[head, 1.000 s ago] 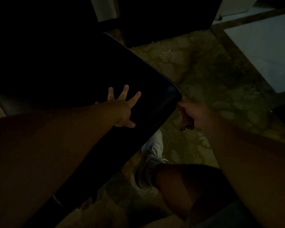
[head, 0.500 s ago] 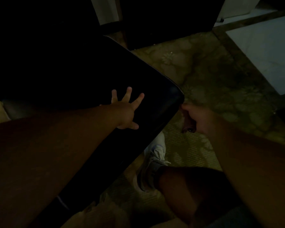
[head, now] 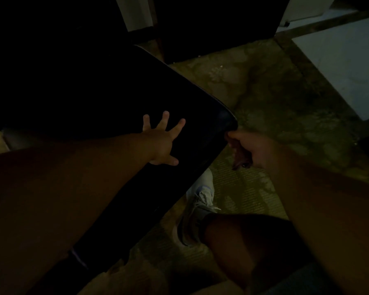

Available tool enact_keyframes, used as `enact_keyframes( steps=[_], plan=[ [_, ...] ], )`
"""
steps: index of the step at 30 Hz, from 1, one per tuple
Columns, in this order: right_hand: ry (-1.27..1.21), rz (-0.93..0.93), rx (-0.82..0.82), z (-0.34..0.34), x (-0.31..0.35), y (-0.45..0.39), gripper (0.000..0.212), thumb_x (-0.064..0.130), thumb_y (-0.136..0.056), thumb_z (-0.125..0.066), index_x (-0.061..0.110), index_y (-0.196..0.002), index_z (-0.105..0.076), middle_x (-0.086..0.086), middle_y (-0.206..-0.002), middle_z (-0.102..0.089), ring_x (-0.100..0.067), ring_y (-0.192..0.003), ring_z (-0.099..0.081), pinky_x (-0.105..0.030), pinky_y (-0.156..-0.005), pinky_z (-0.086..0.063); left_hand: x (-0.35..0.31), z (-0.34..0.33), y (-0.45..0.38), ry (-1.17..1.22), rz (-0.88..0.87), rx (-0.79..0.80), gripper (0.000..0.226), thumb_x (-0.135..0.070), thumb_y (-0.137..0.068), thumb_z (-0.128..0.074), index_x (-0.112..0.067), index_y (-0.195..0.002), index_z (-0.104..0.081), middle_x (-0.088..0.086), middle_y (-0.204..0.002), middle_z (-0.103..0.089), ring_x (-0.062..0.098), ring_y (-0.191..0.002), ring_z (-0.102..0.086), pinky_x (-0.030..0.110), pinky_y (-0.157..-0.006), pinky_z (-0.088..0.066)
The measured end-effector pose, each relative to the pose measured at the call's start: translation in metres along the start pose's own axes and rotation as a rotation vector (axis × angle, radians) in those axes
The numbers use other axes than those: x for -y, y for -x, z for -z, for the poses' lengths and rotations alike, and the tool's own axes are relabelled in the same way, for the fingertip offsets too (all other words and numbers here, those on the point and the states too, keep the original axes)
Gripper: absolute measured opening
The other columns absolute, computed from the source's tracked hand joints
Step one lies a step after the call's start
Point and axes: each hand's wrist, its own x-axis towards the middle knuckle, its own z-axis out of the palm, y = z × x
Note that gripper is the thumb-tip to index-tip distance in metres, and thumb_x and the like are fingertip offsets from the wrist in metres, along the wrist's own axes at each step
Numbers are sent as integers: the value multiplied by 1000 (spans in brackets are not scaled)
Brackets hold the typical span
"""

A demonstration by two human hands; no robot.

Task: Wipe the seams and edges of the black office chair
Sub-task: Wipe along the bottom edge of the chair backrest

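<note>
1. The left hand (head: pixel 162 143), fingers spread flat, steadies the black chair (head: pixel 119 107), which stands on the carpet (head: pixel 275 107).
2. The right hand (head: pixel 250 150), fingers curled around a dark cloth (head: pixel 240 160), works the chair's right corner.
3. Next, likely: slide along the lower edge, keeping pressure.

Patterned carpet (head: pixel 275 107) under sneaker (head: pixel 197 207).

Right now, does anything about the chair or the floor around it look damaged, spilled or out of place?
Nothing stands out, though the picture is very dark. The black chair looks intact; the left hand lies flat on it, the right hand grips something at its corner.
</note>
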Motion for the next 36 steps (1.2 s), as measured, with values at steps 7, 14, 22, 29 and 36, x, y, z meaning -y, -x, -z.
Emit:
enact_keyframes(
  steps=[7, 14, 22, 29, 36],
  plan=[
    [-10, 2, -2, 3, 0, 0, 17, 24, -91, -68, 10, -83, -64, -8, -78, -63, -19, -64, -58, -31, -59, -49, 0, 9, 10, 6, -23, 25, 114, -62, -92, -59, -28, -152, 33, 20, -159, 35, 45, -148, 25, 59, -122, 7],
    [-66, 17, 12, 1, 3, 4, 17, 23, -90, -68, 8, -84, -64, -9, -77, -64, -19, -60, -57, -33, -60, -51, -2, 11, 13, 18, -6, 37, 114, -61, -92, -59, -30, -152, 33, 18, -160, 35, 46, -148, 22, 58, -121, 6],
    [-16, 25, -30, 0, 6, 7, 14, 18, -85, -71, 6, -79, -67, -16, -86, -68, -27, -72, -62, -40, -75, -55, 1, 10, 12, 50, -15, 32, 114, -60, -92, -61, -31, -153, 30, 17, -161, 33, 47, -149, 21, 58, -122, 5],
    [-47, -52, -22, 1, 5, 9, 15, 20, -89, -68, 8, -82, -64, -10, -79, -64, -20, -63, -59, -27, -54, -52, 1, 6, 7, 28, -25, 21, 115, -61, -91, -62, -31, -153, 30, 19, -161, 33, 46, -149, 22, 60, -122, 4],
    [-78, -57, -16, 0, 4, 8, 14, 18, -89, -69, 5, -94, -66, -11, -81, -64, -21, -63, -61, -30, -58, -52, 1, -2, -1, 74, 2, 20, 117, -62, -89, -63, -34, -151, 32, 16, -160, 35, 48, -148, 22, 62, -122, 2]
  ],
)
